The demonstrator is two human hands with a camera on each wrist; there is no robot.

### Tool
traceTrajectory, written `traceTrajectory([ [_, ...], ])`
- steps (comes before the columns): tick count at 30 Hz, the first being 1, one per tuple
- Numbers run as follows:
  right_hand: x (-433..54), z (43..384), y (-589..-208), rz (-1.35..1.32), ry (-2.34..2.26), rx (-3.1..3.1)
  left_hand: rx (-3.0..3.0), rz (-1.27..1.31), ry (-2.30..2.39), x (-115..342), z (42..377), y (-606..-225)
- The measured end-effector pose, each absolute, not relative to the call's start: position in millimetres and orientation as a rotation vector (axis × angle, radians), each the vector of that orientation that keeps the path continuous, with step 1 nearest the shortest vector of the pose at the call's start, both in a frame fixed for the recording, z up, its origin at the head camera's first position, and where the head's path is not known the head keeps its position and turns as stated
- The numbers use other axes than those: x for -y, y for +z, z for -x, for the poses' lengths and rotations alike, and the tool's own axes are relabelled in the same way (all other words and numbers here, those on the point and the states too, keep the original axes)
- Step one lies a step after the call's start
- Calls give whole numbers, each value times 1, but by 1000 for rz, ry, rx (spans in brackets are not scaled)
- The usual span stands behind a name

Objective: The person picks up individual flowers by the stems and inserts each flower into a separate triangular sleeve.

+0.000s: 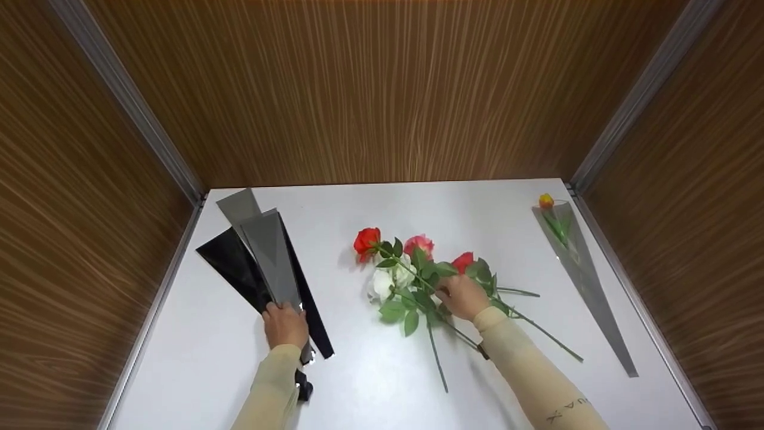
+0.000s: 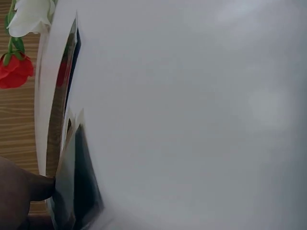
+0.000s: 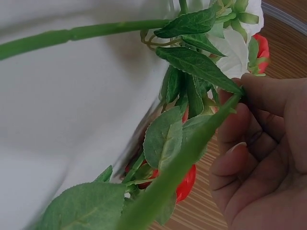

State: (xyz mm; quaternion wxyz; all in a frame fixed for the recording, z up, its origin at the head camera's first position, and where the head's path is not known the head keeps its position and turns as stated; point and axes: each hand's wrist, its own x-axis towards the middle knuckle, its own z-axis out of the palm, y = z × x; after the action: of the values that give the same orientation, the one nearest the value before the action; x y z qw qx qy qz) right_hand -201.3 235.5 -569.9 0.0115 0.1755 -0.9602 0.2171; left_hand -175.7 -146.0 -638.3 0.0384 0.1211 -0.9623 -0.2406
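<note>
On the left of the white table my left hand point(image 1: 285, 325) grips the narrow lower part of a grey flower sleeve point(image 1: 268, 251). Black sleeves point(image 1: 236, 263) and another grey one lie fanned beneath it. In the left wrist view the thumb point(image 2: 41, 187) presses on the sleeve's edge. My right hand point(image 1: 464, 297) pinches a green rose stem point(image 3: 192, 143) between thumb and finger, over a loose pile of roses. The stem appears to lead to the red rose point(image 1: 367, 242). White roses point(image 1: 382, 283), a pink rose point(image 1: 419, 243) and another red rose point(image 1: 463, 261) lie around it.
A yellow-orange tulip point(image 1: 546, 201) lies in a clear grey sleeve point(image 1: 588, 292) by the table's right edge. A small black object point(image 1: 303, 385) sits beside the left forearm. Wood-patterned panels point(image 1: 382, 89) enclose the white table point(image 1: 370, 382) at the back and sides.
</note>
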Motion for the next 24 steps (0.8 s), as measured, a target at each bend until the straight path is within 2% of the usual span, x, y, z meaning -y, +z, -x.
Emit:
traceTrajectory([
  [24,-251,197,-565,-461,750,2947,2906,-344,-944,159,177,-631],
])
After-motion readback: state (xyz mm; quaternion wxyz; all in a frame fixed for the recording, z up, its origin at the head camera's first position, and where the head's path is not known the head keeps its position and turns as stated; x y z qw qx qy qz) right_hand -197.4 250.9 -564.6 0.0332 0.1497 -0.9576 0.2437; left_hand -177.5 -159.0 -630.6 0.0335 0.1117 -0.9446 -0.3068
